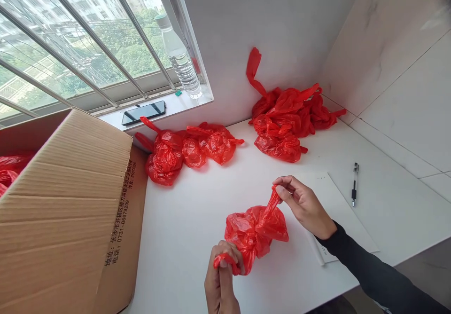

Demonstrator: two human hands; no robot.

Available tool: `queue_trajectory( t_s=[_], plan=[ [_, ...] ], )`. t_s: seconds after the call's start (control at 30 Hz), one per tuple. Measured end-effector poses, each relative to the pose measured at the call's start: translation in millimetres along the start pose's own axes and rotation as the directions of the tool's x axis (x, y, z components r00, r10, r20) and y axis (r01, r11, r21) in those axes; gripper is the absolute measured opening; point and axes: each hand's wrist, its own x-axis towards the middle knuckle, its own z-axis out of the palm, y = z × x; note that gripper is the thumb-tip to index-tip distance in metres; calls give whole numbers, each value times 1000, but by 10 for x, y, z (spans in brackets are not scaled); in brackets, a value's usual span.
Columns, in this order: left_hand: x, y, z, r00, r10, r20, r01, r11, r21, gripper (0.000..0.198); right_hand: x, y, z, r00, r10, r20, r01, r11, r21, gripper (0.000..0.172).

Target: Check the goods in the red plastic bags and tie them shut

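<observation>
A red plastic bag (255,229), bunched up and gathered at its middle, rests on the white table (183,239) between my hands. My left hand (222,276) is closed in a fist around one handle of it at the near side, and the handle's end pokes out over my fingers. With thumb and fingertips pinched, my right hand (306,203) grips the other handle and stretches it up and to the right. What the bag contains cannot be made out.
Red bags (192,152) lie by the wall, with a bigger heap (285,116) at the back right. A cardboard box (70,201) stands left. Paper (348,229) and a pen (355,184) are on the right. The sill holds a phone (144,113) and a water bottle (181,62).
</observation>
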Motion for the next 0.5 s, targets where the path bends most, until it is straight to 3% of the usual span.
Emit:
queue_trajectory(
  t_s=[0.17,0.3,0.4,0.5],
  plan=[
    [9,-27,-6,999,-39,-33,40,999,37,33,-72,49,72,985,64,162,-57,997,-45,50],
    [28,-58,-59,1000,13,29,-18,979,203,33,-112,68,111,983,64,175,-56,997,-55,54],
    [80,-164,-113,983,72,170,-139,892,430,36,-162,56,139,986,26,168,-9,995,-104,67],
    [116,-303,-142,950,25,310,-211,786,582,45,-241,61,170,984,1,176,45,966,-253,75]
  ],
)
